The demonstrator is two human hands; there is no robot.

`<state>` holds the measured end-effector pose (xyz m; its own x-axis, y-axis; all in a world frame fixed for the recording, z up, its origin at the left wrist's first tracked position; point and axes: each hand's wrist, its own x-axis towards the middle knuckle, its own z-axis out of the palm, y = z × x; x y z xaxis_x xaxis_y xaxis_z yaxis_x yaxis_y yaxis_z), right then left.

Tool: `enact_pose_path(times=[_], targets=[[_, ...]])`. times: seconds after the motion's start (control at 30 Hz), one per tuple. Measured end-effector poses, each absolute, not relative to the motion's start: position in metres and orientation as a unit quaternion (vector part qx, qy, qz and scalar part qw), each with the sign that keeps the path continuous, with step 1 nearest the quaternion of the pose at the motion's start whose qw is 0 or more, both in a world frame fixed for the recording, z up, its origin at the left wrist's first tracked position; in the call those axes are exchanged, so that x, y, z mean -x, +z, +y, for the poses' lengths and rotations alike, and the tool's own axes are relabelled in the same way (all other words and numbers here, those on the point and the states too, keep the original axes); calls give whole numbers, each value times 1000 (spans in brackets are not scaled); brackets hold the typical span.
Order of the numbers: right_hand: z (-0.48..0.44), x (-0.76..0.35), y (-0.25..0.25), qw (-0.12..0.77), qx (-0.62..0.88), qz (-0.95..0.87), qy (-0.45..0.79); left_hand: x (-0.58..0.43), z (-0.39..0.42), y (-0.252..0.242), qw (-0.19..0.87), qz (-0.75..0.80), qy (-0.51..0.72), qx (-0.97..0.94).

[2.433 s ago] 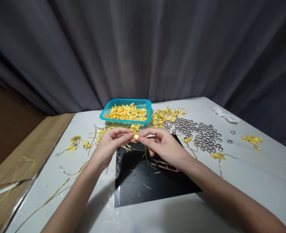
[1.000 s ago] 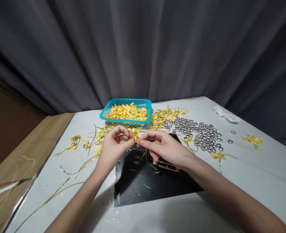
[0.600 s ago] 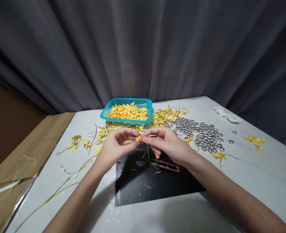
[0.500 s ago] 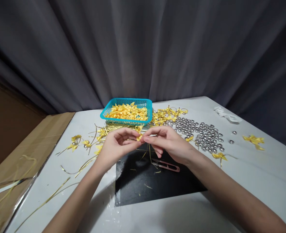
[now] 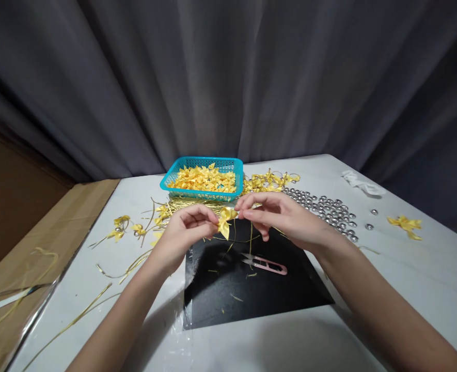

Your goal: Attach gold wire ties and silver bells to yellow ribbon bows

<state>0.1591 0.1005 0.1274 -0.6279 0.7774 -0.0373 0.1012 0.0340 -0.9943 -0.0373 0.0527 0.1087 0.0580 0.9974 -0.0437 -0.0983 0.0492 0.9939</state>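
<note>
A yellow satin ribbon flower (image 5: 224, 221) hangs above a black mat (image 5: 213, 305), pinched at its left side between the thumb and fingers of my left hand (image 5: 191, 230). My right hand (image 5: 277, 214) is closed in a pinch at the flower's right side. A thin gold cord (image 5: 251, 238) trails down below these right fingertips; their exact grip on it is partly hidden. Pink thread snips (image 5: 269, 265) lie on the mat beneath my hands, with small cord scraps around them.
Behind my hands stands a teal basket (image 5: 202, 194) of yellow ribbon pieces. Gold cords (image 5: 197, 204) lie before it. Silver beads (image 5: 334, 209) spread to the right, near a yellow ribbon bow (image 5: 405, 226) and crumpled white material (image 5: 362, 183). Cardboard (image 5: 73, 222) borders the left.
My right hand has shifted right and the hanging cord with it. My left hand has moved slightly left, and more of the ribbon flower now shows between them.
</note>
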Motion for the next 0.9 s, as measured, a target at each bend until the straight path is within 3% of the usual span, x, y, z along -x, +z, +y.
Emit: enact_pose_path(times=[0.2,0.43,0.5,0.67,0.9], targets=[[93,-154,128,257,291,-639,664,35,53,109,572,452,503,-465],[76,-138,123,377,282,-673,571,27,54,104,530,482,511,-475],[76,-136,119,418,287,-707,493,26,52,105,517,485,522,-474],[78,-138,111,525,287,-786,158,26,47,110,509,480,548,-458],[75,-138,107,417,209,-884,-29,27,47,111,610,457,501,-410]])
